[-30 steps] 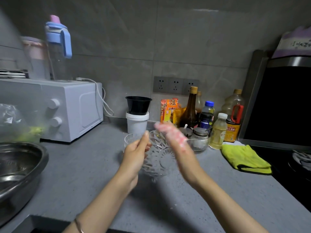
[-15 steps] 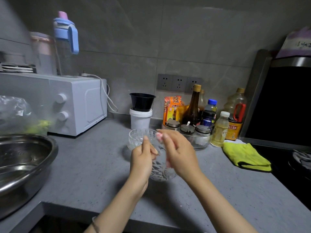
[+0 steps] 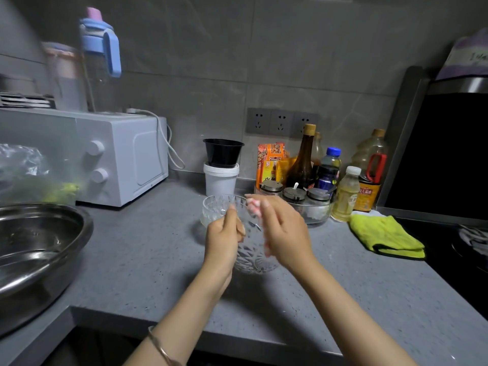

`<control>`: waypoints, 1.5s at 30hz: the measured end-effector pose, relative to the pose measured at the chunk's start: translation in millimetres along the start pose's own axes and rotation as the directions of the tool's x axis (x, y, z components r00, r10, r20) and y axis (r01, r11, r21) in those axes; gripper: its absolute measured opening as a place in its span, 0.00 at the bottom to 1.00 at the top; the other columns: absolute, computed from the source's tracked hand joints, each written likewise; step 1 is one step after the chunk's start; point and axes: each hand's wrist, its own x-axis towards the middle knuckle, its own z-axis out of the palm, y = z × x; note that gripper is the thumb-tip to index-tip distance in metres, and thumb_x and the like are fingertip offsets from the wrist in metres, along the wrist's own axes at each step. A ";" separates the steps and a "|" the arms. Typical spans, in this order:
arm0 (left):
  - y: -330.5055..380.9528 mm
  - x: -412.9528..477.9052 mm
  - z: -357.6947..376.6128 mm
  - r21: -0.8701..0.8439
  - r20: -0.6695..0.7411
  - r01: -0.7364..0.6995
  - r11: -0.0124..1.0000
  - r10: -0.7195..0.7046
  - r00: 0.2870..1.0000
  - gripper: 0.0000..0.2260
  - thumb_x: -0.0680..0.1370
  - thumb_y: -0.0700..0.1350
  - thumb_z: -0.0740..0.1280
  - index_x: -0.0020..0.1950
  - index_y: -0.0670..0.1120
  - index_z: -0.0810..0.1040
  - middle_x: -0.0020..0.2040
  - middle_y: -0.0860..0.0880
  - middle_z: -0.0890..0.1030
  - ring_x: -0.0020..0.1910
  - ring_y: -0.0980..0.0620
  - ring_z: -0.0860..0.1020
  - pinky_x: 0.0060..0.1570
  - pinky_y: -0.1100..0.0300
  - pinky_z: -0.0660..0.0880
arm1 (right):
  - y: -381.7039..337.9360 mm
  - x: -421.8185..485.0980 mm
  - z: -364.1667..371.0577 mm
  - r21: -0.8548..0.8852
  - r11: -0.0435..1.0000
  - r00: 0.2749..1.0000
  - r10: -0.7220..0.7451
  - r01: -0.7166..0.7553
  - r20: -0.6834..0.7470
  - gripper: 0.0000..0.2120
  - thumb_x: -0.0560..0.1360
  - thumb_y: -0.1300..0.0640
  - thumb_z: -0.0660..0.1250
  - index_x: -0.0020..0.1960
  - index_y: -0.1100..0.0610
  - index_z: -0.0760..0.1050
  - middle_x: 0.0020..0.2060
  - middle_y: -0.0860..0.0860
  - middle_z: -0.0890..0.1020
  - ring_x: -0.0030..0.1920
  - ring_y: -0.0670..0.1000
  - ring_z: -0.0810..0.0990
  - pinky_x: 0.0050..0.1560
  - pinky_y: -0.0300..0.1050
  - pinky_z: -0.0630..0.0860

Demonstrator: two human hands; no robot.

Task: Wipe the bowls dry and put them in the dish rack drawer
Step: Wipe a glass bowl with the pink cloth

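Left hand point(image 3: 223, 244) fingers grasp the cut-glass bowl point(image 3: 253, 262) above the desk point(image 3: 137, 262); right hand point(image 3: 286, 233) fingers pinch a pink-white cloth point(image 3: 253, 209).

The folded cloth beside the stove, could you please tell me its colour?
The cloth is yellow-green with dark trim, clearest in the head view.

One cut-glass bowl point(image 3: 254, 261). One steel basin point(image 3: 39, 247) at the counter's point(image 3: 148, 260) left edge. One white microwave point(image 3: 124, 157) at the back left, with two drinking bottles point(image 3: 99, 59) on top. Two tubs point(image 3: 221, 178), black stacked on white. Three wall sockets point(image 3: 281, 122). Along the counter's back edge: two snack packets point(image 3: 270, 161), five bottles point(image 3: 302, 162), three lidded jars point(image 3: 293, 194) in one glass dish point(image 3: 315, 213). One yellow-green cloth point(image 3: 383, 236) near the right edge
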 end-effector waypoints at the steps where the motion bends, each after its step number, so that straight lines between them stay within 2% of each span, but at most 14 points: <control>1: 0.2 -0.2 -1.7 -0.019 -0.015 -0.006 1.000 0.006 1.000 0.22 0.82 0.48 0.57 0.28 0.45 0.66 0.20 0.55 0.68 0.23 0.60 0.67 0.29 0.69 0.65 | -0.1 2.0 -3.1 0.160 0.980 0.993 0.117 -0.118 0.016 0.18 0.81 0.45 0.50 0.54 0.44 0.78 0.46 0.45 0.82 0.39 0.39 0.79 0.40 0.37 0.75; 6: -9.2 5.0 -10.4 -0.103 0.022 0.049 0.993 -0.046 0.999 0.19 0.79 0.58 0.60 0.42 0.42 0.77 0.39 0.41 0.78 0.42 0.45 0.77 0.55 0.44 0.75 | -4.4 -0.1 -19.6 0.656 0.566 0.819 0.554 -0.500 0.146 0.17 0.81 0.51 0.54 0.41 0.52 0.78 0.31 0.52 0.82 0.34 0.49 0.80 0.29 0.33 0.75; 9: -8.1 8.3 -14.3 -0.040 0.111 0.087 0.995 -0.082 0.990 0.20 0.80 0.56 0.59 0.45 0.40 0.79 0.42 0.40 0.82 0.46 0.46 0.81 0.57 0.51 0.76 | -10.6 2.4 -29.0 0.613 0.601 0.803 0.588 -0.513 0.095 0.22 0.81 0.52 0.57 0.46 0.70 0.79 0.40 0.73 0.78 0.35 0.70 0.74 0.22 0.31 0.66; 12: 7.1 11.3 -15.5 0.094 0.201 -0.037 0.995 0.018 0.980 0.20 0.81 0.50 0.57 0.34 0.44 0.78 0.31 0.50 0.80 0.29 0.62 0.77 0.33 0.71 0.72 | -2.5 8.6 -29.8 0.488 0.740 0.874 0.474 -0.463 0.110 0.24 0.81 0.52 0.57 0.32 0.61 0.81 0.26 0.59 0.78 0.25 0.56 0.71 0.24 0.37 0.66; 18: 16.3 -0.5 -1.3 0.208 0.223 -0.273 0.939 0.227 0.948 0.29 0.81 0.50 0.58 0.19 0.49 0.65 0.19 0.53 0.65 0.21 0.56 0.63 0.34 0.58 0.64 | -3.2 5.6 -21.3 0.379 0.881 0.958 0.282 -0.283 0.059 0.28 0.81 0.49 0.56 0.27 0.64 0.68 0.20 0.56 0.67 0.20 0.48 0.65 0.24 0.39 0.63; 21: 17.5 -1.7 0.2 0.129 0.118 -0.215 0.968 0.200 0.973 0.29 0.81 0.48 0.59 0.18 0.48 0.62 0.18 0.55 0.61 0.21 0.57 0.60 0.30 0.60 0.58 | 0.3 -5.2 -13.4 0.395 0.906 0.982 0.185 -0.154 -0.042 0.30 0.79 0.41 0.53 0.38 0.66 0.75 0.30 0.61 0.77 0.31 0.57 0.76 0.32 0.51 0.71; 23: 17.8 2.1 -2.6 0.027 0.040 -0.108 0.994 0.107 0.993 0.24 0.79 0.51 0.61 0.22 0.49 0.65 0.23 0.51 0.65 0.25 0.52 0.65 0.33 0.60 0.62 | -0.4 -19.3 -7.9 0.362 0.931 0.989 0.102 -0.055 -0.111 0.22 0.79 0.42 0.49 0.56 0.51 0.78 0.49 0.51 0.81 0.51 0.48 0.80 0.52 0.49 0.76; 26: 20.1 9.9 -6.5 -0.097 -0.063 0.013 0.995 -0.019 0.998 0.16 0.69 0.57 0.61 0.34 0.44 0.74 0.32 0.43 0.72 0.34 0.47 0.71 0.38 0.53 0.68 | -5.8 -42.0 3.0 0.126 0.987 0.989 -0.090 0.104 -0.116 0.22 0.82 0.47 0.45 0.75 0.42 0.55 0.73 0.41 0.61 0.74 0.45 0.59 0.73 0.41 0.56; 28: 21.1 11.3 -6.9 -0.113 -0.054 0.013 0.994 -0.019 0.998 0.16 0.75 0.52 0.62 0.32 0.45 0.72 0.31 0.44 0.72 0.34 0.47 0.71 0.38 0.54 0.67 | -11.7 -48.7 9.7 -0.177 0.959 0.968 -0.237 0.220 -0.084 0.23 0.83 0.48 0.44 0.77 0.49 0.50 0.77 0.45 0.54 0.77 0.48 0.51 0.76 0.45 0.48; 31: 20.8 6.4 -3.1 -0.047 0.031 -0.007 0.999 0.009 0.999 0.16 0.81 0.44 0.59 0.35 0.45 0.78 0.36 0.45 0.80 0.39 0.47 0.78 0.45 0.53 0.75 | -15.0 -33.2 8.3 -0.391 0.836 0.903 -0.428 0.384 -0.028 0.21 0.82 0.49 0.50 0.73 0.52 0.64 0.72 0.50 0.67 0.74 0.50 0.61 0.74 0.49 0.54; 37: 15.8 -1.1 -1.7 -0.055 -0.004 -0.025 0.998 0.024 1.000 0.18 0.80 0.49 0.61 0.30 0.46 0.68 0.26 0.49 0.66 0.30 0.51 0.65 0.35 0.58 0.62 | -16.6 -2.6 -11.6 0.173 0.980 0.993 0.105 -0.094 -0.058 0.17 0.78 0.40 0.51 0.53 0.38 0.77 0.43 0.41 0.82 0.43 0.43 0.80 0.44 0.45 0.78; 40: 16.1 -1.0 -7.6 -0.176 -0.031 -0.005 0.984 -0.001 1.000 0.13 0.72 0.55 0.63 0.41 0.45 0.74 0.38 0.45 0.71 0.38 0.48 0.68 0.41 0.53 0.64 | -19.3 -2.9 -19.6 0.571 0.728 0.908 0.410 -0.379 0.081 0.15 0.82 0.47 0.53 0.45 0.43 0.77 0.41 0.46 0.84 0.39 0.41 0.82 0.39 0.40 0.80; 43: 16.4 1.3 -10.6 -0.221 0.013 0.048 0.974 -0.046 0.999 0.16 0.70 0.57 0.63 0.46 0.45 0.75 0.42 0.44 0.72 0.42 0.47 0.69 0.43 0.52 0.65 | -16.5 -9.4 -20.1 0.651 0.502 0.756 0.632 -0.569 0.173 0.17 0.80 0.46 0.56 0.38 0.49 0.76 0.35 0.54 0.82 0.41 0.49 0.81 0.35 0.51 0.77; 45: 15.1 3.8 -12.5 -0.154 0.055 0.061 0.986 -0.053 0.997 0.15 0.77 0.55 0.62 0.48 0.43 0.78 0.41 0.43 0.75 0.41 0.46 0.72 0.44 0.52 0.69 | -15.1 -9.2 -20.8 0.669 0.479 0.734 0.663 -0.569 0.150 0.22 0.79 0.44 0.58 0.32 0.53 0.78 0.32 0.56 0.79 0.37 0.56 0.78 0.35 0.48 0.71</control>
